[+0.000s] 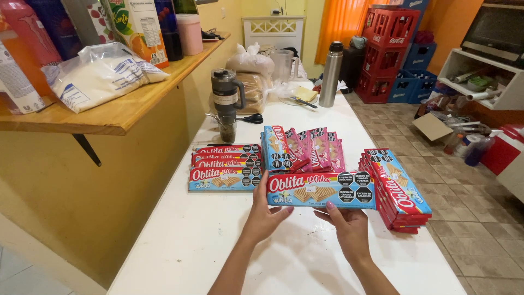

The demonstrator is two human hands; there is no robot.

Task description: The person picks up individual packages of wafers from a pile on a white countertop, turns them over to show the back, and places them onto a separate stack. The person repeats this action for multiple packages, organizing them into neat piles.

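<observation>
Both my hands hold one long wafer packet (321, 190), red and light blue, flat just above the white table (196, 246). My left hand (263, 214) grips its left end, my right hand (348, 224) supports its lower middle from below. To the left lies a stepped row of like packets (225, 165). Behind the held packet stands a bundle of blue and pink packets (303, 148). At the right leans a slanted stack of red and blue packets (397, 190).
Farther back on the table stand a dark tumbler (226, 94), a small glass (227, 129), scissors (252, 118), bagged bread (252, 82) and a steel flask (331, 74). A wooden shelf (117, 112) with bags and cartons juts out at left. Red and blue crates (388, 49) stand behind.
</observation>
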